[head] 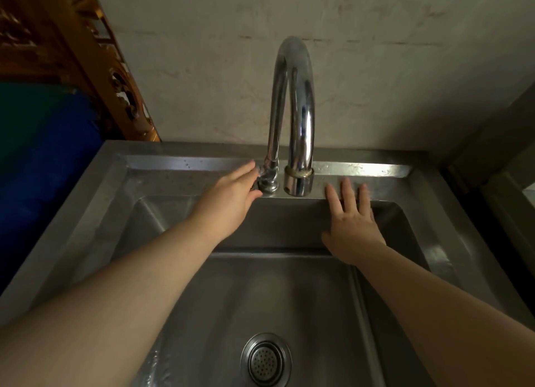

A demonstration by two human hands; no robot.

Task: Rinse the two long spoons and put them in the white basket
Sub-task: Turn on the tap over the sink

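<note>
A tall chrome faucet (301, 111) arches over a steel sink (451, 242). My left hand (231, 195) reaches to the faucet's base, its fingers closed around the small tap handle (262, 178) there. My right hand (351, 224) hovers open to the right of the spout, fingers spread over the sink's back ledge, holding nothing. No water runs from the spout. Neither the long spoons nor the white basket are in view.
The sink's round drain strainer (265, 359) lies at the bottom centre. A stained wall (376, 68) stands behind the sink. A carved wooden frame (115, 77) and a blue surface (43, 161) are at the left.
</note>
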